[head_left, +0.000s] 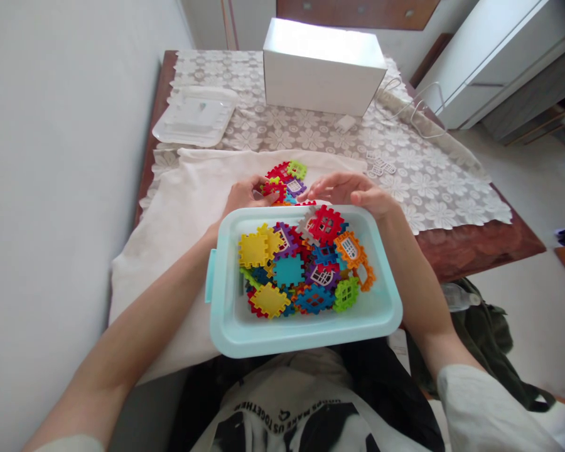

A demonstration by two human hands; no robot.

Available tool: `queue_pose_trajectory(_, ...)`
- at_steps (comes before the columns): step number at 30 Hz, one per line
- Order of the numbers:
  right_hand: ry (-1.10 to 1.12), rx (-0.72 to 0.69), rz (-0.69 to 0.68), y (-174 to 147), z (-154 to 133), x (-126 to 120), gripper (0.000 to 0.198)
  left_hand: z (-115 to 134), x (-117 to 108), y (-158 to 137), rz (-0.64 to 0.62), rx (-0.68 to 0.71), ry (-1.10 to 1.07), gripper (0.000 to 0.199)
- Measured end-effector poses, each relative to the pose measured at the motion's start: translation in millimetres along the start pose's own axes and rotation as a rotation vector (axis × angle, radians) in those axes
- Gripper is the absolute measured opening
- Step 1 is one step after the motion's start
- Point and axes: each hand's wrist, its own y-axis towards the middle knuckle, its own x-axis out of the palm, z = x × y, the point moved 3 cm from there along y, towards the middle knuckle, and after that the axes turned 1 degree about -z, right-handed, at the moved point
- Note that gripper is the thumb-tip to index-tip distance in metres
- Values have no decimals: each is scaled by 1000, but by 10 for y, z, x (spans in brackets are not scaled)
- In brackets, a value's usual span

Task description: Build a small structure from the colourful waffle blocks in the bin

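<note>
The block cluster (285, 181) sat at frame center on the cloth (188, 207), just above the tub (306, 326). My left hand (245, 194) gripped its left edge; my right hand (346, 188) hovered beside it, fingers loosely spread, holding nothing.

We see both forearms bare, reaching forward and converging ahead of the body. Left hand (245, 193): fingers curled inward, tips pinched together, knuckles up. Right hand (346, 188): palm down, fingers extended flat and pointing left toward the other. Hands near each other, not touching. Short pale sleeves at both upper arms.
</note>
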Motion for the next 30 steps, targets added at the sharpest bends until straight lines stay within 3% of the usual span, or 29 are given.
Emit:
queue_pose_trajectory(5,-68,-106,487,171,332,-231,57,84,-146,136,207,-232,-573,46)
queue_pose_trajectory(9,-490,-85,672,258,652,-390,61,401,-399,242,259,-245,-787,39)
queue_pose_trajectory(11,-773,-70,629,286,753,-379,58,689,-518,208,227,-160,-818,33)
queue_pose_trajectory(14,-1070,-17,473,310,836,-313,47,1154,-595,48,52,-48,-832,24)
queue_pose_trajectory(16,-1153,5,422,306,845,-285,41,1401,-564,-81,-173,-11,-789,21)
queue_pose_trajectory(19,-1173,-24,423,283,819,-265,38,1595,-462,-229,-493,51,-411,18)
queue_pose_trajectory(21,-1184,-42,419,267,806,-253,43,1628,-426,-259,-527,134,-147,18)
queue_pose_trajectory(23,-1207,-32,395,255,802,-238,49,1625,-410,-254,-501,183,-32,21)
queue_pose_trajectory(30,-1272,91,356,257,792,-200,66,1615,-409,-233,-494,205,-13,23)
